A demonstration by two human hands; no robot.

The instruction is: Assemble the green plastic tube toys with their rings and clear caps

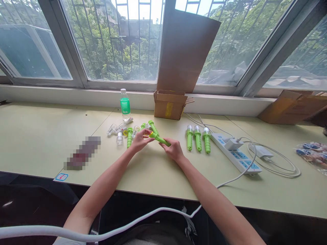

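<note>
Over a pale yellow-green tabletop (155, 180), a person's right hand (175, 150) grips a bright green plastic tube (160, 140); the left hand (139, 141) pinches its yellow end (152, 134). Rightward, three clear-capped green tubes (197, 140) sit in a row.

A slim green tube (161, 140) is held near the centre of the frame, tilted, its left end raised higher in the picture and marked by a yellow tip (151, 134). Right of centre, three capped tubes (197, 139), also green, are lined up side by side, slightly apart, their clear ends toward the top of the frame. Left of centre, loose tubes (129, 137) in the same green are scattered near clear caps (119, 139), and a yellow ring (125, 133) is seen among them.
</note>
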